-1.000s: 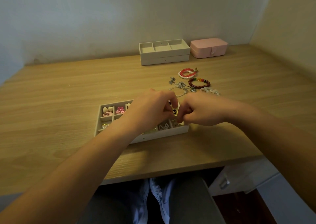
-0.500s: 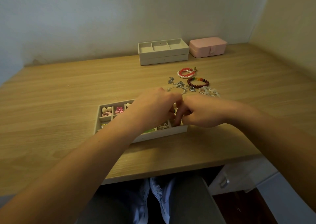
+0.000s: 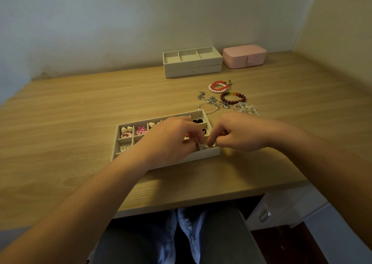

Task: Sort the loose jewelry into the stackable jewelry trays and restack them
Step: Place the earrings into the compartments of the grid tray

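Note:
A beige divided tray (image 3: 115,148) lies near the desk's front edge, with small heart and flower pieces in its left compartments. My left hand (image 3: 171,138) hovers over the tray's middle, fingers pinched together at its near right compartment. My right hand (image 3: 239,131) meets it there, fingertips pinched on something small that I cannot make out. Behind the tray lie loose pieces: a red and white bead bracelet (image 3: 219,85), a dark red bead bracelet (image 3: 232,97), silver chains (image 3: 210,101) and a pale bead bracelet (image 3: 246,109).
Two stacked beige trays (image 3: 192,66) stand at the back by the wall, with a shut pink jewelry case (image 3: 244,56) to their right. A wall closes the desk's right side. A drawer handle (image 3: 263,214) shows below the desk edge.
Both hands have dropped lower and nearer, from the tray's right middle to its front right compartment. The tray's far right cell with dark pieces is now uncovered.

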A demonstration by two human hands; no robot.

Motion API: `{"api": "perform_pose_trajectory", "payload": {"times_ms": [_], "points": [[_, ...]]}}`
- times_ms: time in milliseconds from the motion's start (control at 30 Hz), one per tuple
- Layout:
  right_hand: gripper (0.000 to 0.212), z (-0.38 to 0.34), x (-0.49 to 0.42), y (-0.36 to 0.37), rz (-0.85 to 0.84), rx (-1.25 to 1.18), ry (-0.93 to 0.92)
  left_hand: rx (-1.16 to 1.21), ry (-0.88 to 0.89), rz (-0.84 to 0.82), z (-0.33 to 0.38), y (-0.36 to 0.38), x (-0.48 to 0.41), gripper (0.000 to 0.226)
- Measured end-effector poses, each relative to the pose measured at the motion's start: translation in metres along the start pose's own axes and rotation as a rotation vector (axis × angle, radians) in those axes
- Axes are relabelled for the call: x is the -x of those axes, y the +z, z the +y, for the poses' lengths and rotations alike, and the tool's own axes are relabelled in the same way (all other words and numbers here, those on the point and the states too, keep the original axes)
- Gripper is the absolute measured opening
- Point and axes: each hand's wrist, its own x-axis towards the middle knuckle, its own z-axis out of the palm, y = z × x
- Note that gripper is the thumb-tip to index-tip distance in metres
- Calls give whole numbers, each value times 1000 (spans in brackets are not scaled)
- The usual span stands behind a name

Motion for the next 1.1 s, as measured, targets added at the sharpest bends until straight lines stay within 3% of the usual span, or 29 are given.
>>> {"api": "perform_pose_trajectory", "payload": {"times_ms": [567, 700, 867, 967, 1033, 1100], "points": [[28, 3, 5, 1, 41, -90, -1, -14, -35, -77, 5, 5, 4, 33], [22, 7, 4, 5, 154, -175, 11, 64, -78, 8, 1, -1, 12, 28], [3, 11, -9, 23, 375, -313, 157, 139, -334, 240, -23, -17, 35, 25], [12, 8, -15, 29, 408, -379, 279, 64, -550, 444, -43, -25, 59, 17], [23, 5, -17, 31, 339, -436, 322, 84, -700, 444, -60, -27, 77, 6], [30, 2, -19, 33, 290, -436, 343, 185, -851, 360, -71, -27, 92, 18]]}}
